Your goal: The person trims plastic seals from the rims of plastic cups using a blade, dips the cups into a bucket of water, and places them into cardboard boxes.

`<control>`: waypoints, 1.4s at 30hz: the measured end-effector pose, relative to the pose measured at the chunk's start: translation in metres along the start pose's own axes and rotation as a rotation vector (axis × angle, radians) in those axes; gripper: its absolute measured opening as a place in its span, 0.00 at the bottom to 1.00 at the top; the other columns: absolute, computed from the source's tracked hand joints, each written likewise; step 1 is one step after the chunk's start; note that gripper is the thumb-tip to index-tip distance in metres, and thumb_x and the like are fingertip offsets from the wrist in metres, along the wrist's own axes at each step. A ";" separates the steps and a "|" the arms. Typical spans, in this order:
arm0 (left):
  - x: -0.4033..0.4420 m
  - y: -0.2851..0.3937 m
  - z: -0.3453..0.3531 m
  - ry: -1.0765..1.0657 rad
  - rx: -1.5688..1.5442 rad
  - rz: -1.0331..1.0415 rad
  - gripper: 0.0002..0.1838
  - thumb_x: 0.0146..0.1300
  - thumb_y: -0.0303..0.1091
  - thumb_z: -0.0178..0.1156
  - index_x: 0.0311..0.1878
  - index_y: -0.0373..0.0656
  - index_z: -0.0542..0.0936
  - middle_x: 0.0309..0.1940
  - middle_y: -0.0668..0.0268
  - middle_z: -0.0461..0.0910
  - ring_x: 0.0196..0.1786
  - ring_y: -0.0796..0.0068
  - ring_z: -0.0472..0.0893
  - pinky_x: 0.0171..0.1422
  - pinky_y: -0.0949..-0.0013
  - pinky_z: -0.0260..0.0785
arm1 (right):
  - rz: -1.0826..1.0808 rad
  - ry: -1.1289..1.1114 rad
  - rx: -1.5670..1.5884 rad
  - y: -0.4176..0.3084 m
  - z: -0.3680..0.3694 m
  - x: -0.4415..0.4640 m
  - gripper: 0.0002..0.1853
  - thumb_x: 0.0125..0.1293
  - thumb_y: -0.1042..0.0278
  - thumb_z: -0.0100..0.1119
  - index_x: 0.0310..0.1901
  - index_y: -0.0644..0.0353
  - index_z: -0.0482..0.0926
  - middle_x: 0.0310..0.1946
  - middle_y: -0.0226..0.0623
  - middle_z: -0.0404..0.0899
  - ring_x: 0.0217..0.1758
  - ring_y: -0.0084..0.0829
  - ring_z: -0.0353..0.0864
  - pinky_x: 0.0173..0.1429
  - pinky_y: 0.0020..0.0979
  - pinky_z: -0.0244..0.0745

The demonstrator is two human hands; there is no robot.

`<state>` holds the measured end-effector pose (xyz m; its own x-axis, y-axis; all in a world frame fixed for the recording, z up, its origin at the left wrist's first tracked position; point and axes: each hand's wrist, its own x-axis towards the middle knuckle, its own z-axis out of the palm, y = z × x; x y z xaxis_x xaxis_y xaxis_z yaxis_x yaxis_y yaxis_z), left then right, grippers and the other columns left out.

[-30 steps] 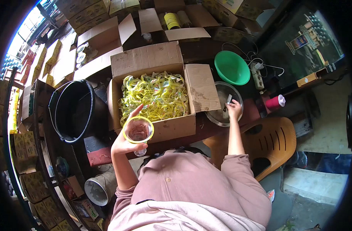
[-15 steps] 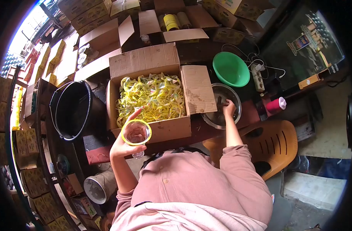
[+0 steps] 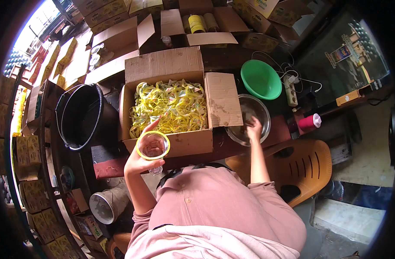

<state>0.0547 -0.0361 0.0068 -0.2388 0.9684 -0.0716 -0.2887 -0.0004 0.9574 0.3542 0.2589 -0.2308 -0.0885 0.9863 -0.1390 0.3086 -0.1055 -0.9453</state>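
My left hand [image 3: 139,163] is wrapped round a clear glass cup [image 3: 153,146] with a yellow rim, held in front of the open cardboard box [image 3: 189,144]. The box is full of tangled yellow strips [image 3: 169,108]. Over the metal bowl [image 3: 265,113] is my right hand [image 3: 254,128], with its fingers bent down into the bowl. Its fingertips are blurred, and whatever they hold, if anything, cannot be made out.
A black bucket [image 3: 79,116] stands left of the box. Behind the metal bowl are a green bowl [image 3: 261,80] and a power strip [image 3: 290,91]. A pink thread spool [image 3: 309,123] lies at the right, above an orange chair [image 3: 312,168]. A white bucket [image 3: 109,206] sits low at the left.
My right hand has dipped into the metal bowl, and the pale piece seen in its fingers a second ago no longer shows. My left hand still holds the cup in nearly the same place.
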 end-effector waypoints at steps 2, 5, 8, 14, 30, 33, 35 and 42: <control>0.000 -0.001 0.000 0.006 -0.002 0.004 0.58 0.36 0.31 0.72 0.68 0.37 0.45 0.32 0.66 0.74 0.33 0.79 0.76 0.39 0.78 0.69 | 0.014 -0.037 0.037 -0.006 0.012 -0.015 0.31 0.43 0.87 0.55 0.55 0.63 0.68 0.42 0.42 0.78 0.42 0.31 0.78 0.50 0.27 0.69; -0.002 -0.001 -0.001 0.020 0.014 0.026 0.57 0.36 0.32 0.72 0.68 0.37 0.45 0.33 0.66 0.74 0.34 0.79 0.76 0.40 0.77 0.69 | 0.033 -0.077 0.128 -0.036 0.030 -0.035 0.28 0.44 0.88 0.49 0.52 0.64 0.70 0.44 0.38 0.77 0.45 0.31 0.76 0.52 0.27 0.69; -0.002 -0.004 0.000 0.148 -0.009 0.116 0.56 0.36 0.34 0.72 0.67 0.37 0.48 0.36 0.67 0.73 0.38 0.78 0.75 0.43 0.77 0.68 | -0.065 -0.099 0.122 -0.046 0.045 -0.045 0.25 0.45 0.81 0.59 0.50 0.65 0.72 0.43 0.37 0.77 0.45 0.33 0.76 0.51 0.29 0.68; 0.007 -0.023 -0.006 0.421 0.188 0.441 0.40 0.36 0.28 0.72 0.56 0.41 0.63 0.46 0.69 0.68 0.47 0.79 0.71 0.52 0.72 0.65 | -0.163 -0.033 -0.070 -0.031 0.057 -0.037 0.27 0.37 0.66 0.75 0.42 0.65 0.76 0.37 0.41 0.79 0.41 0.34 0.77 0.45 0.32 0.71; 0.015 -0.008 -0.078 0.587 -0.335 0.635 0.30 0.58 0.50 0.56 0.59 0.44 0.63 0.53 0.63 0.68 0.56 0.66 0.68 0.58 0.61 0.64 | -0.154 0.093 -0.294 -0.018 0.042 -0.037 0.23 0.41 0.76 0.63 0.44 0.68 0.74 0.38 0.43 0.79 0.41 0.32 0.76 0.48 0.30 0.69; 0.017 0.012 -0.123 0.503 -0.880 0.646 0.27 0.55 0.54 0.57 0.49 0.42 0.70 0.45 0.61 0.73 0.50 0.65 0.72 0.57 0.62 0.64 | -0.271 0.064 -0.310 -0.029 0.024 -0.051 0.26 0.41 0.79 0.55 0.49 0.66 0.71 0.40 0.43 0.77 0.40 0.35 0.77 0.48 0.31 0.70; 0.015 0.028 -0.143 0.558 -1.075 0.603 0.25 0.54 0.57 0.56 0.42 0.45 0.73 0.42 0.61 0.75 0.46 0.63 0.74 0.52 0.52 0.66 | -0.174 0.180 -0.200 -0.034 0.013 -0.054 0.29 0.40 0.81 0.53 0.51 0.66 0.70 0.40 0.43 0.77 0.33 0.35 0.78 0.42 0.31 0.73; 0.016 0.028 -0.186 0.195 -1.478 0.586 0.25 0.51 0.56 0.55 0.38 0.41 0.74 0.34 0.63 0.71 0.42 0.67 0.68 0.43 0.67 0.65 | -0.657 0.463 -0.700 -0.137 0.025 -0.036 0.34 0.45 0.77 0.60 0.58 0.60 0.64 0.52 0.51 0.65 0.50 0.47 0.70 0.56 0.39 0.66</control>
<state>-0.1295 -0.0666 -0.0196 -0.7097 0.7029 0.0469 -0.6931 -0.6848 -0.2253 0.2913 0.2351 -0.1036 -0.1122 0.7907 0.6019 0.8201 0.4157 -0.3932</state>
